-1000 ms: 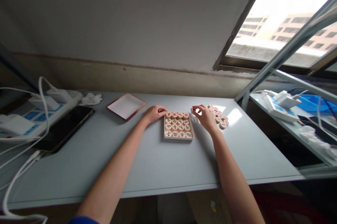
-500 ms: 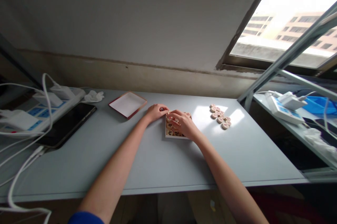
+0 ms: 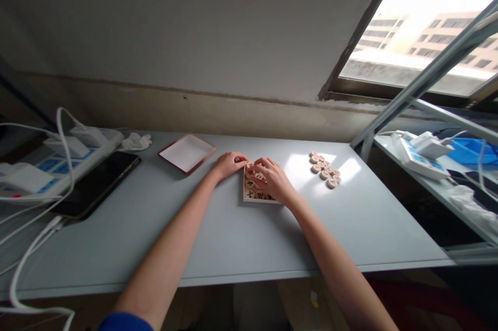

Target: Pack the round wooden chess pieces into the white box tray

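Head camera shows the right hand [image 3: 275, 181] with bent, parted fingers over the box [image 3: 254, 201]; whether it pinches, I cannot tell. Loose pieces [image 3: 324, 175] lie near its three o'clock, long axis eleven-to-five. Left hand [image 3: 227, 166], curled at box's ten-o'clock corner, is farther.

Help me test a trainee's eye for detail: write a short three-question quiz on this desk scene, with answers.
1. Which hand is spread over the box of round pieces? A) left hand B) right hand
2. True or false: the white-lined lid lies between the dark phone and the box.
3. Fill in: the loose pieces lie on the ____ side of the box.
Key: 1 B; 2 true; 3 right.
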